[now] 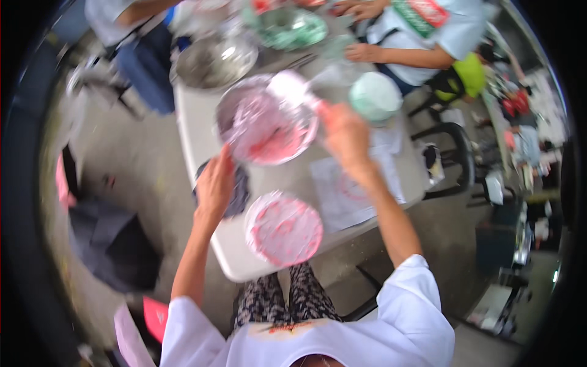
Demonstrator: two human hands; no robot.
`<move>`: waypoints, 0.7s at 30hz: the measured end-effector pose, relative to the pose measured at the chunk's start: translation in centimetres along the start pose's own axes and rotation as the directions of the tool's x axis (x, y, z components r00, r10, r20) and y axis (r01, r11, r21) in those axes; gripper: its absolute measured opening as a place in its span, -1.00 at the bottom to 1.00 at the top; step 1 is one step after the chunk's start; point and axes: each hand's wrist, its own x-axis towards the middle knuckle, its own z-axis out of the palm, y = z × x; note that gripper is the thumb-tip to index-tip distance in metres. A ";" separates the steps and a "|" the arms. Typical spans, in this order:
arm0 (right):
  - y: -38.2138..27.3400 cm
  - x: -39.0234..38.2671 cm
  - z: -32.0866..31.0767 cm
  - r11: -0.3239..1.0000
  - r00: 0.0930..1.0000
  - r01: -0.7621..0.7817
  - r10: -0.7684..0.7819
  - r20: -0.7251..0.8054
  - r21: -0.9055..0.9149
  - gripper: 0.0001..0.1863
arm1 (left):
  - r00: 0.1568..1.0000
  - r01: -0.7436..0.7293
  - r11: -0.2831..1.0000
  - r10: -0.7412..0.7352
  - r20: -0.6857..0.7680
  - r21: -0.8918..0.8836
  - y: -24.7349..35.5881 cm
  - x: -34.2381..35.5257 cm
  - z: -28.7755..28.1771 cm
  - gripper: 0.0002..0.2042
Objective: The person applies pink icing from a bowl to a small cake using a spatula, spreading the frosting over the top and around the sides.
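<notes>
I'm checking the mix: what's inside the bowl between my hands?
In the bowl, pink cream with a redder patch; the bottom beneath and anything behind the utensil are hidden.

The left forearm (pixel 191 257) stretches from the near side toward the far, leaning slightly right, and the left hand (pixel 215 185) is turned back upward, its leading fingers (pixel 225 158) pointing far. The right forearm (pixel 391 220) slants far and left, and the right hand (pixel 347 136), blurred by motion, lies farther out, its fingers curled in a grip. Loose white sleeves (pixel 411 287) cover both upper arms, leaving the forearms bare.
</notes>
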 end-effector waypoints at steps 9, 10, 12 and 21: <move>-0.3 -3.5 0.9 0.994 0.981 0.100 -0.107 0.163 0.049 -0.71 | 0.825 0.501 0.866 -0.479 0.300 0.005 1.0 0.7 -4.7 -0.44; -0.4 -3.7 0.4 0.999 0.989 0.033 -0.038 0.145 0.035 -0.71 | 0.846 0.514 0.855 -0.494 0.201 -0.060 0.6 0.8 -5.1 -0.45; 0.1 -5.1 -0.1 0.997 0.983 -0.068 0.062 0.173 0.029 -0.70 | 0.836 0.549 0.822 -0.539 0.104 -0.151 0.4 -0.3 -5.5 -0.51; -0.3 -19.4 -4.1 0.443 0.768 -0.527 0.614 0.183 0.725 -0.76 | 0.937 0.156 0.947 -0.232 0.261 0.282 -2.9 -11.7 1.4 -0.61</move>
